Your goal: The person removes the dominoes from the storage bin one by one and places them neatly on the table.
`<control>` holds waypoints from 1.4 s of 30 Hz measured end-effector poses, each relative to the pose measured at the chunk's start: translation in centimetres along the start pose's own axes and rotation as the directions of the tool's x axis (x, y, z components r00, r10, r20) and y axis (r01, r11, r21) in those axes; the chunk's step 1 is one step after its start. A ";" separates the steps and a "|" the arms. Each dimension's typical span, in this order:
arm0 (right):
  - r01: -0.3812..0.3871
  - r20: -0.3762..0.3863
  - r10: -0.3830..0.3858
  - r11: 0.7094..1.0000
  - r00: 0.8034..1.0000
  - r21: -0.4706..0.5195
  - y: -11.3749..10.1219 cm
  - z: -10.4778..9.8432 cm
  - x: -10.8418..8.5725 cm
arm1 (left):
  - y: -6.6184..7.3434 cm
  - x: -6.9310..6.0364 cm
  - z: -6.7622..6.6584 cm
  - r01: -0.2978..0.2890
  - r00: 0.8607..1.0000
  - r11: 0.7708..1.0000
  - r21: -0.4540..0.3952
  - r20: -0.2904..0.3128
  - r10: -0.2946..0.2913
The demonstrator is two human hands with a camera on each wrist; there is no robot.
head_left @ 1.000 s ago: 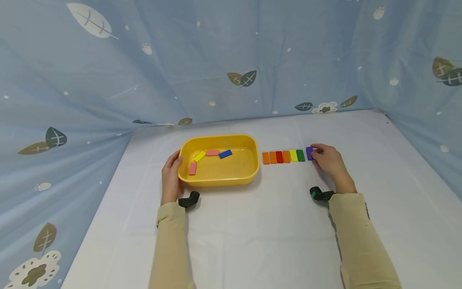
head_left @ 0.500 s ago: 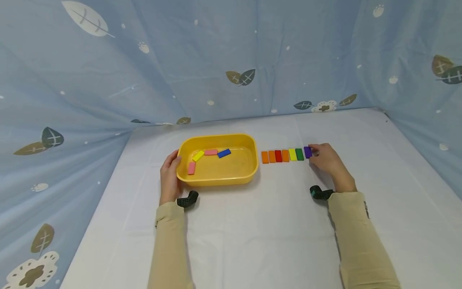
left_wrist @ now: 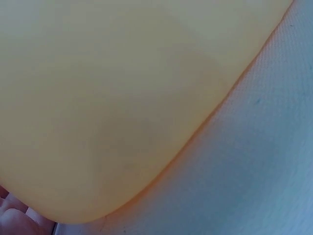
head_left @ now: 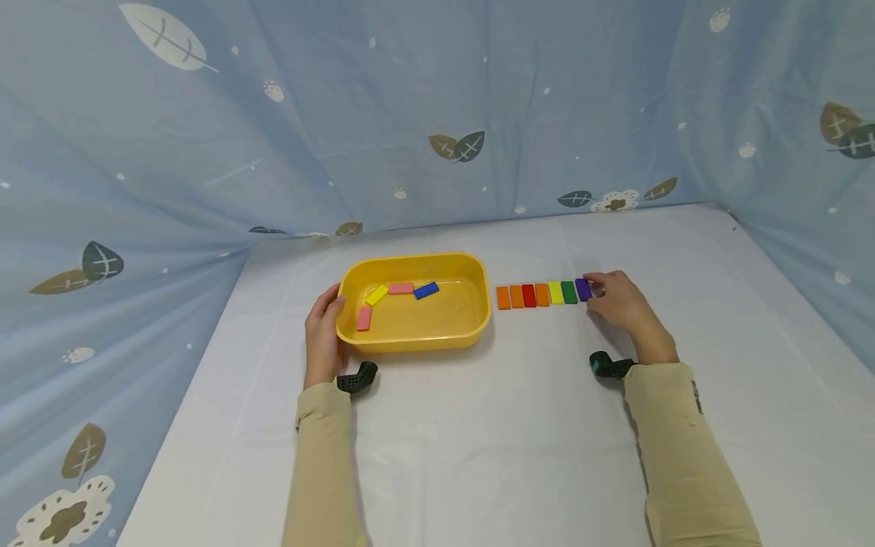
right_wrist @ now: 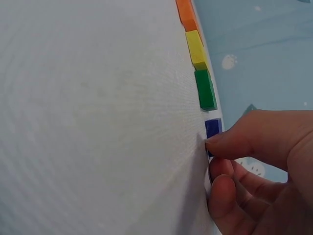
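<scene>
My right hand (head_left: 620,302) pinches a purple block (head_left: 583,290), which stands at the right end of a row of small flat blocks. In the right wrist view the thumb (right_wrist: 234,139) lies against that block, and a narrow gap parts it from the green block (right_wrist: 206,89). The row runs on leftward with a yellow block (head_left: 556,293), then orange (head_left: 542,295), red (head_left: 529,296) and two more orange ones. At the left, my left hand (head_left: 324,338) grips the end of a yellow plastic tub (head_left: 417,344), thumb at its rim; the left wrist view is mostly the tub's wall.
Inside the tub lie a blue block (head_left: 427,290), a yellow block (head_left: 377,295) and two pink blocks, one by the back wall (head_left: 401,289) and one at left (head_left: 364,318). A white cloth (head_left: 478,441) covers the table. A blue patterned curtain (head_left: 383,114) hangs behind.
My right hand has slid the purple block slightly left, closing most of its gap to the green one. The left hand and tub have stayed put; the head view shifted a little.
</scene>
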State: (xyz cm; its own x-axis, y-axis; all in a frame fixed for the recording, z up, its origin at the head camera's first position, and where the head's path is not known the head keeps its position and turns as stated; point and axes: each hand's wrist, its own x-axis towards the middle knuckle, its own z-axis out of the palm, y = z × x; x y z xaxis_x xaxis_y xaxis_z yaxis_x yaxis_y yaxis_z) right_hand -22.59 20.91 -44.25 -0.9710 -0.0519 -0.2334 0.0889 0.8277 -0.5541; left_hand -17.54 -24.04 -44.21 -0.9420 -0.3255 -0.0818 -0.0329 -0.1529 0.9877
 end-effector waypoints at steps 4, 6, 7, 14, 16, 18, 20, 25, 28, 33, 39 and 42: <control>0.007 0.010 -0.007 1.000 1.000 0.014 0.1 -0.1 0.0 | -0.5 0.4 -0.1 -0.011 1.000 1.000 -0.006 0.000 0.011; 0.021 0.024 -0.021 1.000 0.999 0.019 0.2 -0.3 0.0 | -0.6 0.4 -0.1 -0.012 1.000 1.000 -0.015 0.001 0.012; 0.029 0.036 -0.030 0.999 0.999 0.022 0.2 -0.4 0.0 | -0.7 0.5 -0.1 -0.012 1.000 1.000 -0.014 0.000 0.012; 0.037 0.087 -0.044 0.997 0.995 0.074 0.2 -1.7 -0.6 | -0.6 0.4 -0.2 -0.009 1.000 1.000 0.006 -0.003 0.009; 0.040 0.084 -0.048 0.995 0.995 0.096 0.0 -2.0 -0.9 | -0.5 0.5 -0.2 -0.012 1.000 1.000 -0.004 0.003 0.012; 0.047 0.084 -0.056 0.992 0.995 0.113 -0.2 -2.3 -1.1 | -0.6 0.5 -0.2 -0.017 1.000 1.000 -0.004 0.007 0.017; 0.059 0.080 -0.069 0.991 0.994 0.123 -0.4 -2.4 -1.2 | -0.7 0.5 -0.3 -0.022 1.000 1.000 -0.001 0.003 0.022; 0.047 0.099 -0.060 0.991 0.993 0.127 -0.5 -2.5 -1.4 | -0.7 0.5 -0.4 -0.019 1.000 1.000 0.001 -0.002 0.019; 0.038 0.117 -0.057 0.986 0.992 0.160 -0.4 -2.4 -1.4 | -0.4 0.3 -0.3 -0.009 1.000 1.000 0.008 0.000 0.009; 0.077 0.073 -0.093 0.977 0.993 0.200 -0.7 -2.2 -1.5 | 0.4 -0.3 0.0 -0.016 1.000 1.000 -0.010 0.016 0.016; 0.154 -0.051 -0.146 0.962 0.988 0.224 -1.9 -1.8 -1.4 | 0.7 -0.7 0.2 -0.037 0.999 0.999 -0.015 0.034 0.038; 0.210 -0.093 -0.194 0.952 0.977 0.223 -2.8 -1.4 -1.3 | 0.6 -0.5 0.1 -0.035 0.999 0.999 -0.010 0.029 0.035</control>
State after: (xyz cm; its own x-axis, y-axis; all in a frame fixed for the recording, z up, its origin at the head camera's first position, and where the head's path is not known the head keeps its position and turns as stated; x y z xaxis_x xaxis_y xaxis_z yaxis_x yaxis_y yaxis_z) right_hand -21.93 19.45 -41.29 -0.9862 -0.1588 -0.0461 -0.0698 0.6527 -0.7544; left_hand -17.13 -23.89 -43.59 -0.9518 -0.3036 -0.0428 0.0035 -0.1503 0.9886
